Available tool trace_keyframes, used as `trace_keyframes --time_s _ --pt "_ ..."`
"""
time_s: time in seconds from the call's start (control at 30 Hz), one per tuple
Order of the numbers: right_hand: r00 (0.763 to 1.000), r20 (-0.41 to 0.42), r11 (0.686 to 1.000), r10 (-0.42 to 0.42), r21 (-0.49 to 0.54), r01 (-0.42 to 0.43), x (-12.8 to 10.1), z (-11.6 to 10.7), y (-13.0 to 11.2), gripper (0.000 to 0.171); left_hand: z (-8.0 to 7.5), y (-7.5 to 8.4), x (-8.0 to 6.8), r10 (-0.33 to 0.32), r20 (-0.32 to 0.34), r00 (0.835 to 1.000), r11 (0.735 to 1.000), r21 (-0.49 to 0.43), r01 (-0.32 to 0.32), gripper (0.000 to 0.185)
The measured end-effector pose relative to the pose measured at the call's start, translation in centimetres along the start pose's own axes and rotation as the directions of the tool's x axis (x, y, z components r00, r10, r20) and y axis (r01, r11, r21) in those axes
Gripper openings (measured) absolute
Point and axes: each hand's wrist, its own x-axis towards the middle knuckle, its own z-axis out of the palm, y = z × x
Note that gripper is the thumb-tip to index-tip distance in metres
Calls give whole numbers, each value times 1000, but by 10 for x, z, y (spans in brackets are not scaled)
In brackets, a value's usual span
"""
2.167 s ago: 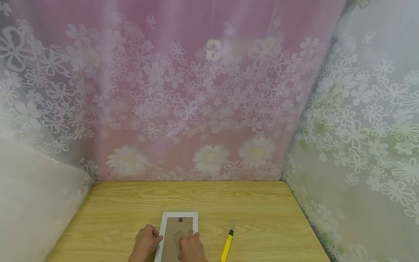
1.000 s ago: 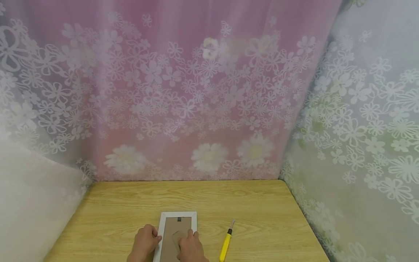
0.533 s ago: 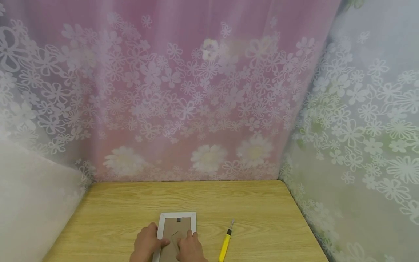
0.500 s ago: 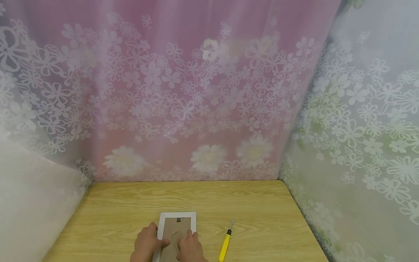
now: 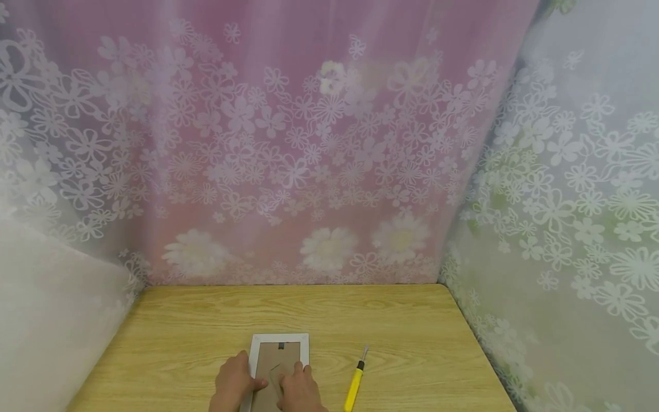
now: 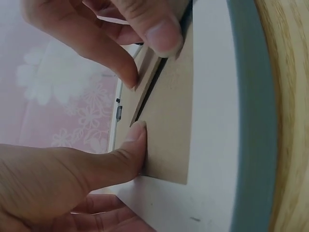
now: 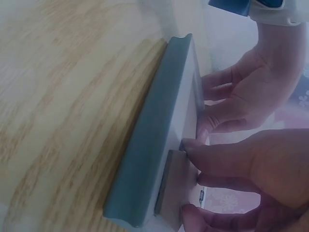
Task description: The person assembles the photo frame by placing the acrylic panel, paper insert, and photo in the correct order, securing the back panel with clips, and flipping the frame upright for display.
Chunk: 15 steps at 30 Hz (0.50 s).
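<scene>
So the white picture frame (image 5: 280,337) is laid back side up on the wood-grain table (image 5: 401,326), close to the wearer, with its near end cut off in the head view. Its left edge is gripped by the left hand (image 5: 233,380), thumb pressed on the brown backing board (image 6: 169,125) just beside the end of the easel stand (image 7: 173,191). That stand is pinched between thumb and fingers of the right hand (image 5: 300,389), and a dark gap can be seen along its edge. A broad strip of tabletop is left between the frame's far edge and the pink floral curtain (image 5: 309,171). Over on the right, a yellow-handled screwdriver (image 5: 354,386) is parked, tip pointed away, with some room between it and the right hand.
</scene>
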Motion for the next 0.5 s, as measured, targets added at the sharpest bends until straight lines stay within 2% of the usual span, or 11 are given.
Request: trace_keyframes --time_s 0.13,0.27,0.37,0.5 --pt "1000 15 998 -5 69 4 0 -6 6 28 0 1 1 -8 6 1000 1000 0 8 54" --pt "999 38 987 22 159 -28 0 -19 16 21 0 1 1 -9 11 1000 1000 -16 9 53" --pt "998 31 978 57 198 -62 1 -29 25 20 1 0 1 -14 13 1000 1000 -13 14 54" --pt "997 -32 972 74 227 -65 0 -41 46 21 1 -1 2 -27 17 999 1000 3 27 54"
